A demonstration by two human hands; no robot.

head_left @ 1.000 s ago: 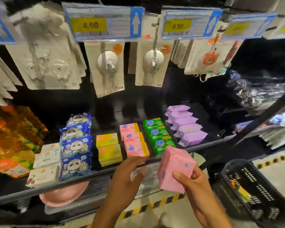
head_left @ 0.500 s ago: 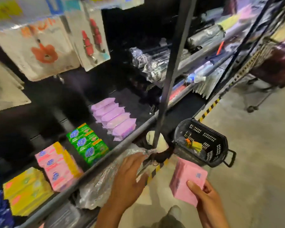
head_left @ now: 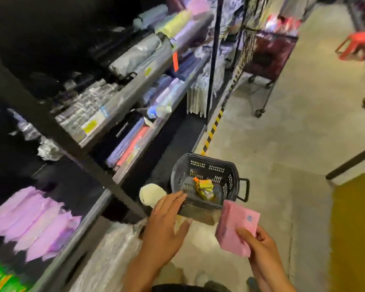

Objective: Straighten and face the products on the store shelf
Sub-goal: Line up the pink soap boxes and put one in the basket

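Observation:
My right hand (head_left: pixel 259 247) grips a pink soft pack (head_left: pixel 235 226) by its lower edge, held over the floor just right of a black shopping basket (head_left: pixel 232 175). My left hand (head_left: pixel 167 226) hovers with fingers spread and nothing in it, between the shelf's front rail (head_left: pixel 80 232) and the basket. A row of purple packs (head_left: pixel 30 224) lies on the shelf at the lower left, with green packs (head_left: pixel 0 277) at the bottom left corner. The view is blurred.
The basket stands on the floor and holds a yellow-orange packet (head_left: pixel 204 186). A black upright post (head_left: pixel 51 127) crosses the shelf diagonally. Plastic-wrapped goods (head_left: pixel 114 256) sit under the shelf. Yellow-black tape (head_left: pixel 213 129) edges the aisle floor; a wheeled rack (head_left: pixel 266 55) stands farther down.
The view has swung right, away from the shelf toward the aisle and basket. My right hand carried the pink pack away from the shelf front; my left hand lifted off the rail.

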